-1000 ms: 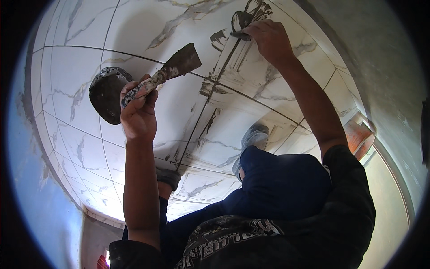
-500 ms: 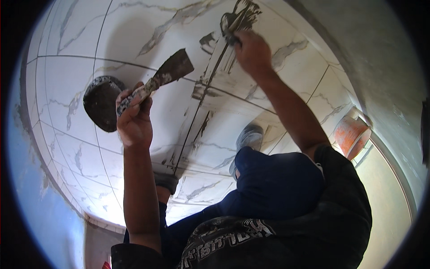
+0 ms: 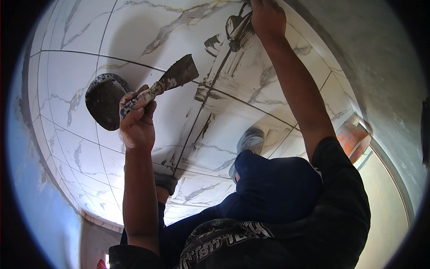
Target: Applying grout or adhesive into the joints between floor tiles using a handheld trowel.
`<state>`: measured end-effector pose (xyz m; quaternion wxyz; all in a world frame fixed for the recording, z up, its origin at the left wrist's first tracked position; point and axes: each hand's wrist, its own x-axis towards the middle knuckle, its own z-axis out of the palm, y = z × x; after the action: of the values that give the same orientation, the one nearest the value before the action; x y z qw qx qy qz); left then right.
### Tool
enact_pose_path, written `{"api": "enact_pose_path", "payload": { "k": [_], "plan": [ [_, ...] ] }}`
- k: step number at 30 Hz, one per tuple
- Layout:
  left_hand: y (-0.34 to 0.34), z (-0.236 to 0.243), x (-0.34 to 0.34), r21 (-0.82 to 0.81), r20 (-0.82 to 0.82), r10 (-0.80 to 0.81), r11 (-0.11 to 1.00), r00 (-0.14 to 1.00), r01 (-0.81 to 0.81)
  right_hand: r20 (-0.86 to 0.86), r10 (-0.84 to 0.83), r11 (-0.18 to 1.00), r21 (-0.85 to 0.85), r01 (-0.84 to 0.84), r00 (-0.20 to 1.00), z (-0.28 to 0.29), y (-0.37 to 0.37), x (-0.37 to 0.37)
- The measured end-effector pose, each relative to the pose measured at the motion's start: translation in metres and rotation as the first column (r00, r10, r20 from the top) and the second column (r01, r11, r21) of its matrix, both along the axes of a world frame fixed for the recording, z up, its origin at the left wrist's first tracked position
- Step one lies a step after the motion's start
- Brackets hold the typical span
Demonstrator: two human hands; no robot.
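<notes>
My left hand is closed round the handle of a putty knife. Its wide, grout-smeared blade points up and to the right, above the tiles. Just left of that hand is a round dark tub with grey paste on its inside. My right hand reaches to the far edge of the view, fingers curled down at a patch of dark wet grout. Something dark shows at its fingertips, mostly hidden, and I cannot make out its kind. Grout streaks run along the tile joint below it.
White marbled tiles cover the floor. A grey wall curves along the right, with an orange bucket beside it near a doorway. My shoe rests on the tiles in the middle, and a blue wall is at the left.
My right hand has moved farther away and slightly right, past the smeared grout. My left hand still holds the putty knife, shifted very slightly right and down.
</notes>
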<state>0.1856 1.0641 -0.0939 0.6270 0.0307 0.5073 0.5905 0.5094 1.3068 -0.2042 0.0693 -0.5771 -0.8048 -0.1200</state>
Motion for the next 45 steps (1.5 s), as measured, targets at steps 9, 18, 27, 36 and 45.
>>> {"api": "enact_pose_path", "payload": {
  "k": [9, 18, 27, 36, 45],
  "plan": [
    [-0.001, 0.0, -0.006, -0.002, 0.026, -0.003, 1.0, 1.0, 0.003, -0.108, 0.078, 0.922, -0.37, -0.113, 0.991, 0.021, -0.016, -0.002],
    [0.006, 0.007, -0.012, 0.029, 0.032, -0.005, 1.0, 0.999, 0.004, -0.23, 0.258, 0.944, -0.147, -0.295, 0.938, 0.023, -0.082, -0.009],
    [-0.006, 0.01, -0.024, 0.037, -0.011, -0.006, 0.999, 1.0, 0.006, -0.202, 0.124, 0.942, -0.284, -0.18, 0.971, 0.036, -0.131, -0.032],
    [-0.012, 0.024, -0.025, 0.042, -0.054, -0.031, 0.999, 0.998, 0.033, -0.228, 0.107, 0.888, -0.416, -0.196, 0.968, 0.045, -0.157, -0.041],
    [-0.02, 0.046, -0.038, 0.103, -0.083, 0.08, 0.992, 0.993, -0.071, -0.37, -0.04, 0.411, -0.852, -0.323, 0.928, 0.066, -0.238, -0.059]
  ]
}}
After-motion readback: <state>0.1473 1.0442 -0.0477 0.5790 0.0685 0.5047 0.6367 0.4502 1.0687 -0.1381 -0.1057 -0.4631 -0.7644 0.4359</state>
